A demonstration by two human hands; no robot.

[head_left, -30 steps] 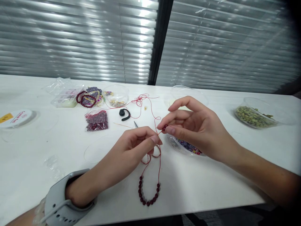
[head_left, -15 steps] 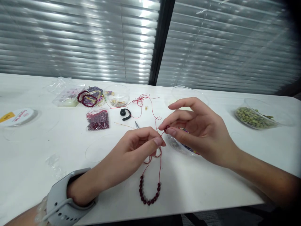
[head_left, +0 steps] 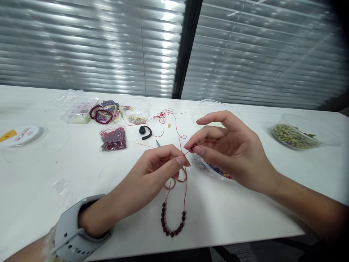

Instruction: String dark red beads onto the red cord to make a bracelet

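Observation:
My right hand pinches a dark red bead between thumb and forefinger. My left hand grips a fine red thread between its fingertips, close to that bead. Below the hands, a curved string of dark red beads lies on the white table, and the thread rises from it in loose loops. A clear bowl of purple and coloured beads sits partly hidden beneath my right hand. A grey smartwatch circles my left wrist.
A bag of dark red beads, beaded bracelets, a bowl of gold beads, a black earpiece, a thread spool and a bowl of green beads stand on the table. Window blinds run behind it.
Both hands have stayed nearly in place, still close together. The right hand keeps the bead pinched, and the left keeps hold of the thread.

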